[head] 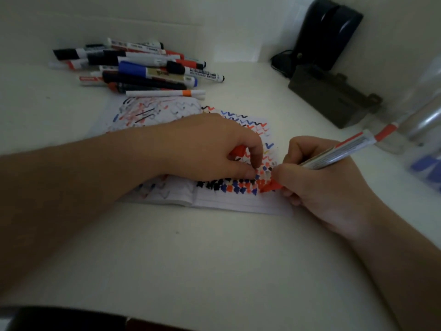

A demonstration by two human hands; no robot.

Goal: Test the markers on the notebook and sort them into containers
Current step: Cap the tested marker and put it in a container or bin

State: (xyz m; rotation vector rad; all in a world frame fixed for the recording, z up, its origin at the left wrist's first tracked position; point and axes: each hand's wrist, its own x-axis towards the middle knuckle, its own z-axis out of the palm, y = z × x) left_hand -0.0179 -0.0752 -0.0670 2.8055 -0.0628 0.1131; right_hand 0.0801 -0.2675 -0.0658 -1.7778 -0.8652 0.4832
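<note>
The white table (214, 259) carried everything, and an open notebook (238, 204) lay flat near its middle, its pages covered with red, blue and black test marks. Behind the notebook, on the far left, a pile of whiteboard markers (143, 68) lay in a loose heap, with one thin white pen with an orange band (167, 93) at its near edge. A black device (329, 32) stood against the wall on the far right, and a dark flat box (334, 96) lay in front of it. A clear container (420, 120) stood at the right edge. The left hand (210, 149) rested on the notebook, its curled fingers holding a red cap (238, 151). The right hand (322, 185) gripped a red marker (343, 149), whose tip touched the right page.
</note>
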